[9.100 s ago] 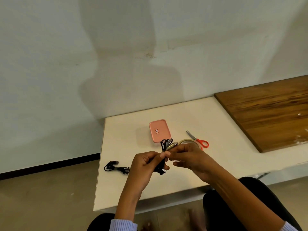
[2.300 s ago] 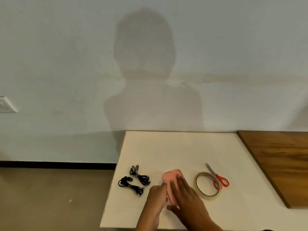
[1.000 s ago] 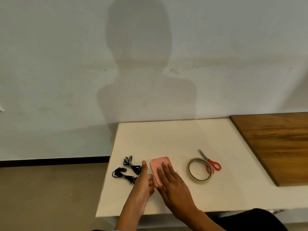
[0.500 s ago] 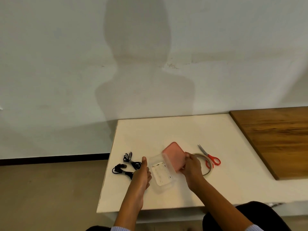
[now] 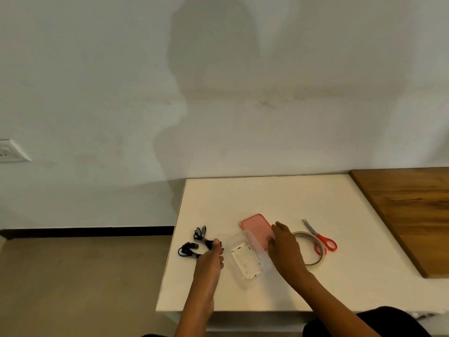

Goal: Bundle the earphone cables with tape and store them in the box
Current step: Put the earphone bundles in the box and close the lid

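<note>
The clear plastic box (image 5: 246, 261) stands open on the white table (image 5: 267, 198), with a white insert on its floor. Its pink lid (image 5: 256, 228) lies flat just behind it to the right. My right hand (image 5: 285, 249) rests with straight fingers on the lid's right edge. Two black bundled earphone cables lie at the table's left edge: one (image 5: 201, 234) farther back, one (image 5: 187, 249) nearer. My left hand (image 5: 210, 257) reaches between box and cables, its thumb up and fingertips touching the cables; whether it holds one is unclear.
A roll of clear tape (image 5: 309, 249) lies right of my right hand, and red-handled scissors (image 5: 320, 237) lie partly over it. A brown wooden board (image 5: 408, 212) covers the table's right part. The wall rises behind; the floor drops off left of the table edge.
My right hand has laid the pink lid down flat behind the box. My left hand has let go of the box and moved left to the cables.
</note>
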### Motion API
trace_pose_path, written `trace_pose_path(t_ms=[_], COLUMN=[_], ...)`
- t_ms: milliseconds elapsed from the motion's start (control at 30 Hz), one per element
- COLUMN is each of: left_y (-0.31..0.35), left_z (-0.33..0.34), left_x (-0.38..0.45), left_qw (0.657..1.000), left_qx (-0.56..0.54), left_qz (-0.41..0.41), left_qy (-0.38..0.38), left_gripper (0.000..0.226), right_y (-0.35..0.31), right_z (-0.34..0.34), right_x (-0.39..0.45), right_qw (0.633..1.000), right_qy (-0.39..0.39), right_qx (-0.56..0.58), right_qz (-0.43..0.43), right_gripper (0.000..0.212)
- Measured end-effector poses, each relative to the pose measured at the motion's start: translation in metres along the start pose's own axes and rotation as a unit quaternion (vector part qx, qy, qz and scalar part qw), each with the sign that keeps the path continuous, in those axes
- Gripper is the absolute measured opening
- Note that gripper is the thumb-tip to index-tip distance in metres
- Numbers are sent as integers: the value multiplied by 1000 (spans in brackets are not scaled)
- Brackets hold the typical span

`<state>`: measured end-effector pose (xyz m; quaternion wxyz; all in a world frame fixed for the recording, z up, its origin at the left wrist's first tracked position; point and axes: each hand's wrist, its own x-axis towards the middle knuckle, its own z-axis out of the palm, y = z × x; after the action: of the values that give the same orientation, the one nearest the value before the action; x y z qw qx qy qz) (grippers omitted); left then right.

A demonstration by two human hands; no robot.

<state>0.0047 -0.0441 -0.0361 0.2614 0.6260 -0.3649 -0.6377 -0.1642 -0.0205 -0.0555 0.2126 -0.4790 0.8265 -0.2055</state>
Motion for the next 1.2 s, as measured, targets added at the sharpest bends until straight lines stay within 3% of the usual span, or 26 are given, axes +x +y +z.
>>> trace_pose_path(t_ms=[200, 300, 533, 700, 967, 1200], left_y=[-2, 0, 3, 5, 6, 1], left_z=[-12, -18, -28, -29, -35, -40], left_x=[2, 1, 4, 4, -3, -5], left_qw=[999, 995, 993, 993, 995, 996], left_qx=[-24, -54, -60, -70, -73, -60], left_qz=[3, -7, -1, -11, -21, -12], left_qy=[47, 81, 98, 92, 68, 69], left_gripper=[36, 38, 33, 33, 38, 30], right_y=[-38, -72, -115, -116, -69, -35], right_z=[19, 37, 68, 68, -18, -19], right_x=[3, 15, 32, 36, 16, -9], right_qw=[984, 980, 969, 978, 994, 991], right_qy=[41, -9, -113, -88, -3, -59], right_qx=[-40, -70, -172, -130, -19, -89], right_qz=[-167, -188, -139, -139, -110, -76], right_gripper=[31, 26, 13, 16, 14, 14])
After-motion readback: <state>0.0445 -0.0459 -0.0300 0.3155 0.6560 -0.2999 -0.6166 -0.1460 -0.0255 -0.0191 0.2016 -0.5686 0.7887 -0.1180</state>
